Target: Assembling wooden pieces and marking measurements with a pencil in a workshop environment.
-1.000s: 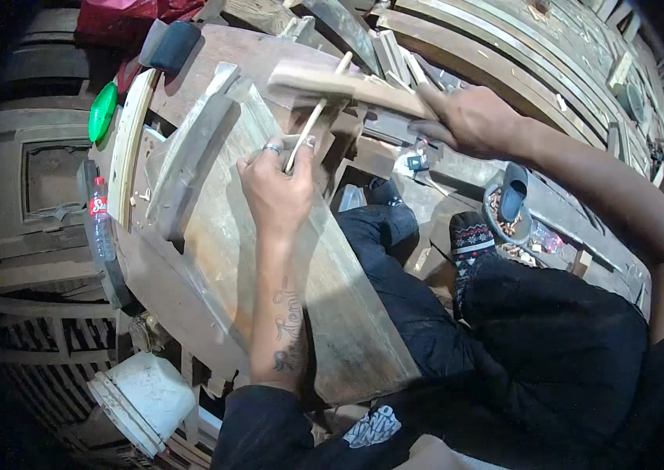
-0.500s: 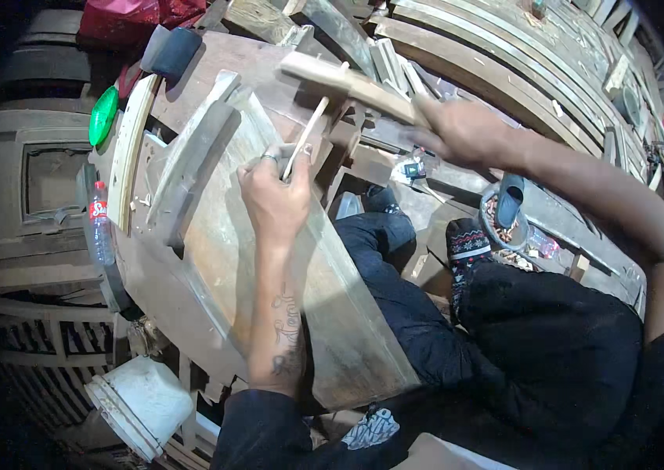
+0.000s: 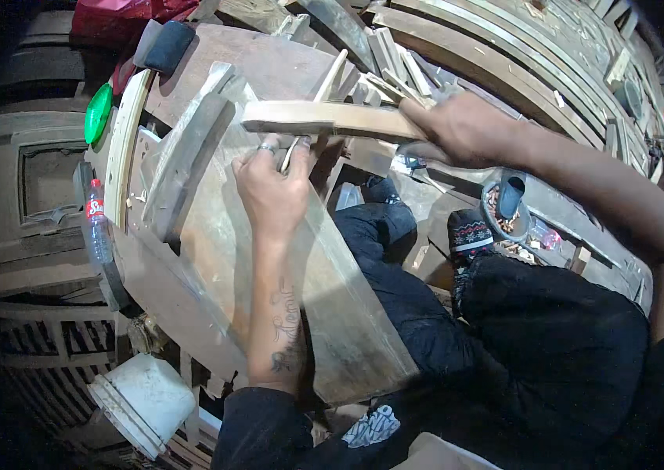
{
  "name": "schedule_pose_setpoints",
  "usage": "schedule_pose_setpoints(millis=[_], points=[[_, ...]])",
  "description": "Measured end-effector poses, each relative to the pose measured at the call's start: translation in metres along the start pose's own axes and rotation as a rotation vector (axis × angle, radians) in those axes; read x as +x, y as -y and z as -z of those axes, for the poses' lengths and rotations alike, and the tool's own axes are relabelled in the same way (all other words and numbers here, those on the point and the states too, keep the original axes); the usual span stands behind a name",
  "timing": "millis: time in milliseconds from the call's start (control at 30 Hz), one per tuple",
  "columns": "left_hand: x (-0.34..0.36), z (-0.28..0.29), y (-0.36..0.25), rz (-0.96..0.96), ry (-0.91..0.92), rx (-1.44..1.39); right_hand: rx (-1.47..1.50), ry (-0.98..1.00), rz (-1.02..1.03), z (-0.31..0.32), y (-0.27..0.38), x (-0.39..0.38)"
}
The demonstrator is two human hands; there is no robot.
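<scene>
My left hand (image 3: 276, 184) pinches a thin pale wooden stick (image 3: 290, 154) between thumb and fingers, just above a wide wooden board (image 3: 359, 321). My right hand (image 3: 465, 129) is wrapped round the narrower end of a flat, bat-like piece of wood (image 3: 301, 116), and looks slightly blurred. The wide end of that piece reaches across, close above my left fingertips, and hides part of the stick. Whether the two touch cannot be made out. Left of the board lies a long shaped wooden piece (image 3: 191, 160).
A plastic bottle (image 3: 97, 227) and a green oval object (image 3: 99, 113) lie at the left. A white bucket (image 3: 148, 399) is at lower left. Long timbers (image 3: 496, 66) fill the far right. A round container of small brown pieces (image 3: 496, 211) stands beyond my knee.
The bat-like piece in my right hand has swung down and left, from slanted to nearly level, and now covers part of the stick. My left hand stays almost in place.
</scene>
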State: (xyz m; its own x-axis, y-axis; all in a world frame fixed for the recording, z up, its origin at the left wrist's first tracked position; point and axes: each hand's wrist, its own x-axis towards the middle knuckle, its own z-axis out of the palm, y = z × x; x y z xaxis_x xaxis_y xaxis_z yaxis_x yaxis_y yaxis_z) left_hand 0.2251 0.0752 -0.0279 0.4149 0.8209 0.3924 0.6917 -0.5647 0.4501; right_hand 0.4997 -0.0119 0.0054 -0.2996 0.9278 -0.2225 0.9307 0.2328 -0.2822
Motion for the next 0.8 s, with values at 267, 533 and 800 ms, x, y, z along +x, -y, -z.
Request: schedule_pose_setpoints(millis=[267,533,800], points=[[-0.001,-0.004,-0.006,0.175,0.127,-0.053,0.108,-0.144,-0.060,-0.034,-0.010,0.001],[0.001,-0.004,-0.015,0.121,0.082,-0.103,0.168,-0.163,-0.229,-0.030,-0.047,0.009],[0.001,0.003,-0.011,0.122,0.110,-0.108,-0.008,0.025,-0.051,-0.007,-0.019,-0.002]])
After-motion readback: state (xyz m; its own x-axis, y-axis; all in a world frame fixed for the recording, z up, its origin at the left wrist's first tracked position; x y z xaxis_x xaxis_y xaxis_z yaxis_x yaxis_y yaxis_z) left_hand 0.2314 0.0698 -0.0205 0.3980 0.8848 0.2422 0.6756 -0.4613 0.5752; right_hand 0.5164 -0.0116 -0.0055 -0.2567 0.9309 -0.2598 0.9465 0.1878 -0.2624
